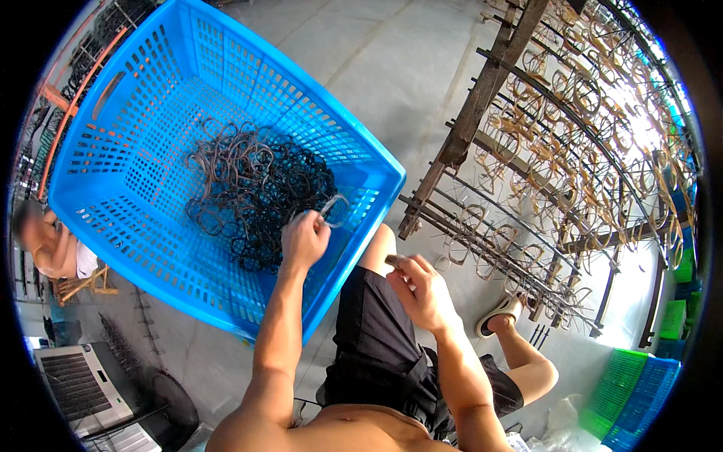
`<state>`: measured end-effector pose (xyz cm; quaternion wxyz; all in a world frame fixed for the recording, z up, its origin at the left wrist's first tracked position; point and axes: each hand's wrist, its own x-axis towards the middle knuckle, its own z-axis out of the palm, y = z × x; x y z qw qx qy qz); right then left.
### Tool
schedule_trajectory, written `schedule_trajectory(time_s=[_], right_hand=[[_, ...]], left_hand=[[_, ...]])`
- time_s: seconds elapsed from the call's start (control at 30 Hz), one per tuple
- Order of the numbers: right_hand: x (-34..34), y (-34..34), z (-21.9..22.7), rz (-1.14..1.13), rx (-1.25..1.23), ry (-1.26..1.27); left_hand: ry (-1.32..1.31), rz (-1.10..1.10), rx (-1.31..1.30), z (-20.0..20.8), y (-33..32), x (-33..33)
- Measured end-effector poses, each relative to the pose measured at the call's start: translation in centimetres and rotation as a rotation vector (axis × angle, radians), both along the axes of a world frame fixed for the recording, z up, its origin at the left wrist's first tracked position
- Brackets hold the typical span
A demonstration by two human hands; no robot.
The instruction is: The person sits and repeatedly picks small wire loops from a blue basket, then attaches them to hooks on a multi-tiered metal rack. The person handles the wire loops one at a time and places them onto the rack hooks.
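Note:
My left hand (305,239) is over the near right side of a big blue plastic basket (361,143). Its fingers are closed on a thin, pale ring-shaped loop (336,212). Below and beyond that hand, a tangled heap of dark thin loops (260,177) lies on the basket's bottom. My right hand (423,292) is outside the basket, above my knee. Thumb and fingers there pinch a small grey-brown piece (392,260), whose kind I cannot make out.
To the right stands a wooden rack (482,94) with metal rods and many tan loops (572,135) hanging. Green and blue crates (633,395) stand at the lower right. A grey-and-white boxy appliance (84,384) and a dark round fan-like cage (175,403) are lower left. Another person (56,245) sits far left.

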<state>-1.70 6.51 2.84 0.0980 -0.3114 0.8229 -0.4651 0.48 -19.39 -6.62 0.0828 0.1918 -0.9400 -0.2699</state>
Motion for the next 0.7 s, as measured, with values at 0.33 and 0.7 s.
schedule_trajectory(time_s=[0.33,0.7], right_hand=[[0.4,10.9,2.3,0.003,-0.060,-0.141],[5.0,42.2,0.0,-1.535,-1.050,0.483]], left_hand=[[0.139,-0.054,0.602,2.0,3.1,-4.1],[-0.202,0.123,-0.009,-14.6,-7.0,-8.7]])
